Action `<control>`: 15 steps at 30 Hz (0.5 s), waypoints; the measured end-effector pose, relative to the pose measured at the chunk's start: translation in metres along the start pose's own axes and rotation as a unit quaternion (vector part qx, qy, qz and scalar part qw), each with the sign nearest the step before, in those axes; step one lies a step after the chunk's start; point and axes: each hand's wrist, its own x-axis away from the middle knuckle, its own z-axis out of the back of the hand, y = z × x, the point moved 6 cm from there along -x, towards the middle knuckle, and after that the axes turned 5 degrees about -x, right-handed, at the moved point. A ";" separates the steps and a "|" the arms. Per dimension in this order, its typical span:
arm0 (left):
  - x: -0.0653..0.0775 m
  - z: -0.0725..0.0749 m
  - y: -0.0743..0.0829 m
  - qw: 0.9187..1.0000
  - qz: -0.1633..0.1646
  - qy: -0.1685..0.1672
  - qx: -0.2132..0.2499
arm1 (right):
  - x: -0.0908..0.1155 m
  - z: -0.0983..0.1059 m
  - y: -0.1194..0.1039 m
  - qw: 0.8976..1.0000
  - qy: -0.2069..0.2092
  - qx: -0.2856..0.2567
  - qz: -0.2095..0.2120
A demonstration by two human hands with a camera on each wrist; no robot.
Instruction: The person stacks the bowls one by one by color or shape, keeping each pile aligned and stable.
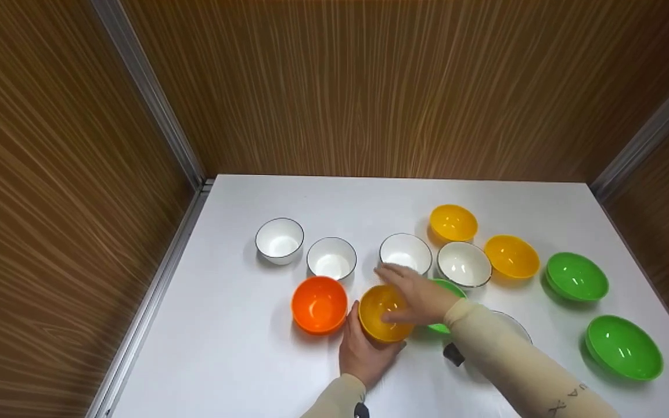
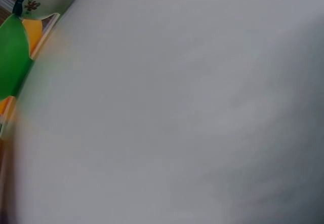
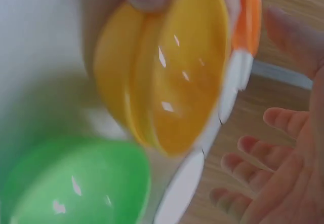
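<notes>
Two nested yellow bowls [image 1: 374, 310] are where the action is, near the middle of the worktop [image 1: 212, 360]. The left hand [image 1: 366, 351] grips them from the near side, fingers and thumb curled round the outside. Can't tell if the pair is lifted or resting. The right hand [image 1: 421, 297] is over that stack in the head view with nothing in its grasp; the right wrist cam shows its fingers spread and apart from the bowls. So one hand's clamped, the other's free.

Just left of the stack there's an orange bowl [image 1: 319, 306], with four dark-rimmed white bowls [image 1: 331, 259] strung out behind. Two single yellow bowls [image 1: 511, 256] sit back right, and two green bowls [image 1: 577, 277] are further over to the right. A partly hidden green bowl [image 1: 442, 328] is tucked by the right hand. Under the cream right sleeve [image 1: 514, 354] there's some round, pale-rimmed thing [image 1: 516, 320], mostly covered, plus a small black piece [image 1: 453, 355] I can't identify. Wood-grain panels [image 1: 358, 87] all round.
</notes>
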 end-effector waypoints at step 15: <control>0.002 0.003 0.002 0.998 -0.036 0.051 0.025 | 0.047 0.109 0.095 0.991 0.102 -0.004 -0.083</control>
